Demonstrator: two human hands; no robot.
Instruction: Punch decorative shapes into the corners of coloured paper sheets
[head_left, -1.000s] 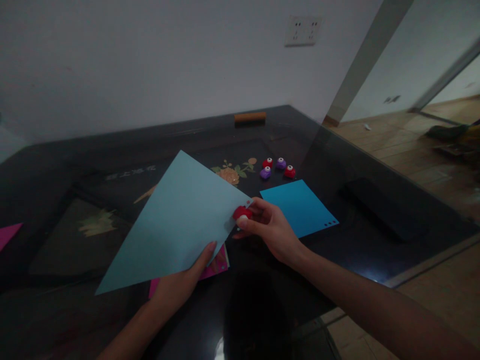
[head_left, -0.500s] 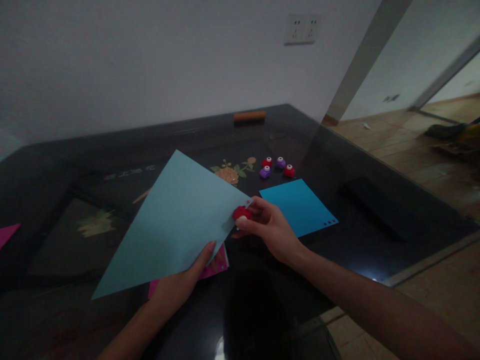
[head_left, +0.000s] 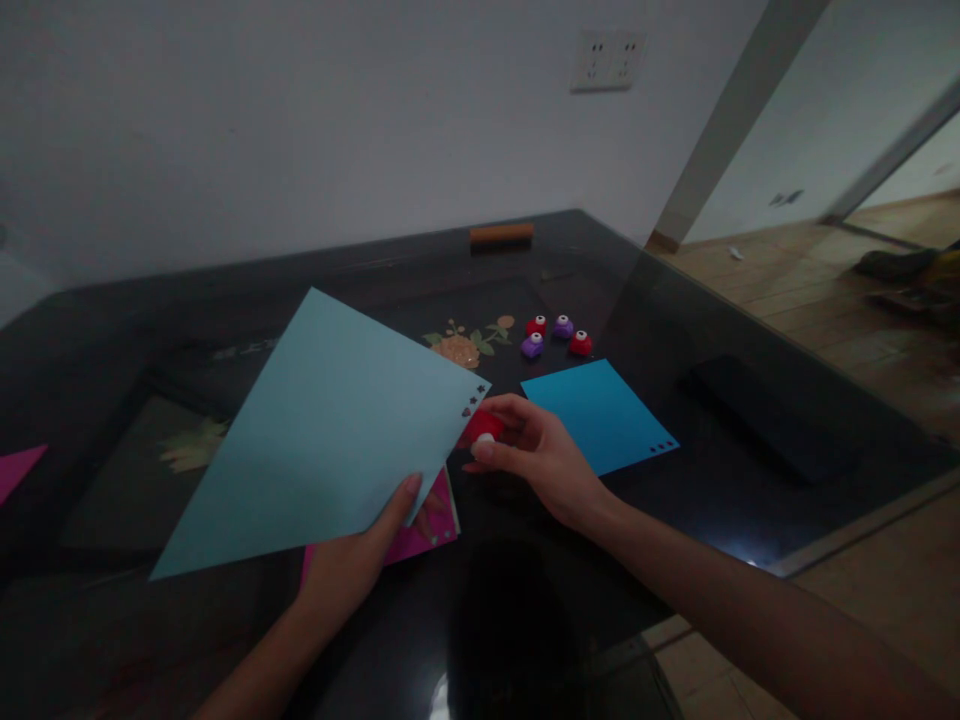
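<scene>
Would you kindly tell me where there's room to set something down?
Open tabletop lies between the four small punches and brown cylinder, and right of the punches. It's crowded around the left hand and right hand, with the pale sheet, pink paper and blue sheet close by.

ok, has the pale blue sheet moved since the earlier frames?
Yes. The pale blue sheet has shifted left in view, judged against the wall socket. Three punched holes now show at its right corner.

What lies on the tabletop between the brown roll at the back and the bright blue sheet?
The head view shows two small red pieces and two purple pieces clustered between the brown roll and the blue sheet.
</scene>
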